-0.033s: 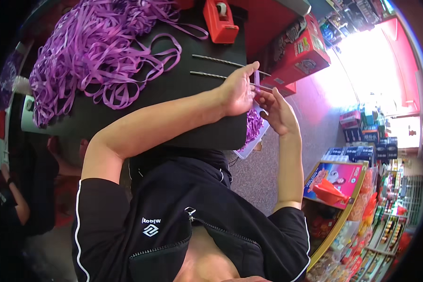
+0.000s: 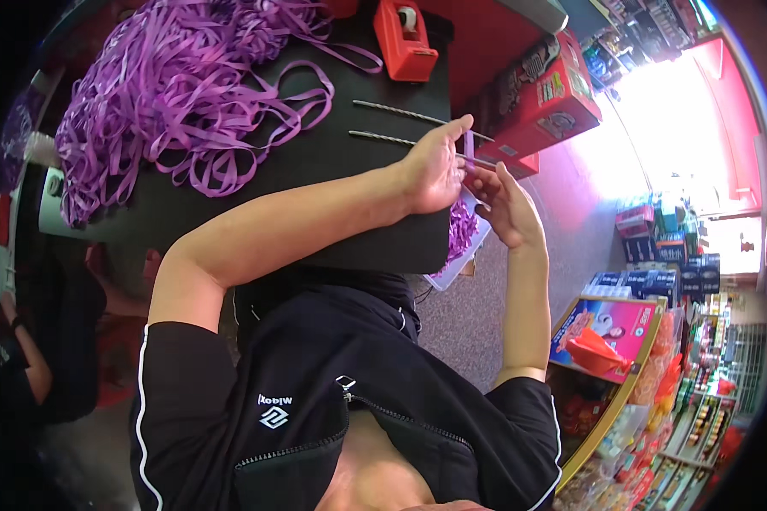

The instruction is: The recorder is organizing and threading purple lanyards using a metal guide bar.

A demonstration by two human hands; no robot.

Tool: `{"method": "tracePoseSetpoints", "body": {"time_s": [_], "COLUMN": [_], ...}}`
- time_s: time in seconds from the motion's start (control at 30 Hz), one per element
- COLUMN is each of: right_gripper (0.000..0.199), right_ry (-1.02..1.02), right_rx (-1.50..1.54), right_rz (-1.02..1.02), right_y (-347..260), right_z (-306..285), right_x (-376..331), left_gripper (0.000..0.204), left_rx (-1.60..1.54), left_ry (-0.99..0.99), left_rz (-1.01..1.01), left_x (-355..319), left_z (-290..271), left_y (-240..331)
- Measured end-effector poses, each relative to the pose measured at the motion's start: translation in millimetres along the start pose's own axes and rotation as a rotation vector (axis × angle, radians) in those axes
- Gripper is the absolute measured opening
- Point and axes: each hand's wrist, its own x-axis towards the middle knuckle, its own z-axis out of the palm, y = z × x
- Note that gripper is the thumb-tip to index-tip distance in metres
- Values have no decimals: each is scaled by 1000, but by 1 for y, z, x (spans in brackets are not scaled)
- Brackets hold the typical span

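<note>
Two thin twisted metal rods (image 2: 383, 137) lie nearly side by side across the right part of the dark table, their tips reaching past its edge. A short strip of purple ribbon (image 2: 469, 145) crosses them near the tips. My left hand (image 2: 433, 177) is over the near rod, thumb stretched up beside the strip and palm turned right; its other fingers are partly hidden. Facing it, my right hand (image 2: 513, 204) has its fingers bent to a pinch on the ribbon just below the near rod. A large tangled heap of purple ribbon (image 2: 170, 94) covers the table's left side.
A red tape dispenser (image 2: 405, 47) stands behind the rods. Below the table's right edge is a pale tray (image 2: 477, 243) with purple ribbon pieces (image 2: 462, 228). Red boxes (image 2: 554, 98) stand back right; a display counter (image 2: 609, 332) stands at right. Another person's arm (image 2: 32, 358) shows at far left.
</note>
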Motion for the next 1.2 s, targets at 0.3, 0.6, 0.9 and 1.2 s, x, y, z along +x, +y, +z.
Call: {"method": "tracePoseSetpoints", "body": {"time_s": [0.3,0.6,0.9,1.2], "right_gripper": [23,36,27,14], "right_ry": [314,8,-15,-137], "right_rx": [-736,-660,-505,-182], "right_rz": [-897,-222,-285,-103], "right_y": [-91,-138,-135,-142], "right_z": [71,98,104,86], "right_x": [31,176,177,153], "left_gripper": [93,90,92,97], "left_rx": [58,58,89,64], "left_ry": [4,-95,-121,-80], "left_rz": [48,45,82,68], "left_x": [-6,5,0,1], "left_z": [-5,-19,-14,-17], "left_y": [6,-1,-1,-3]}}
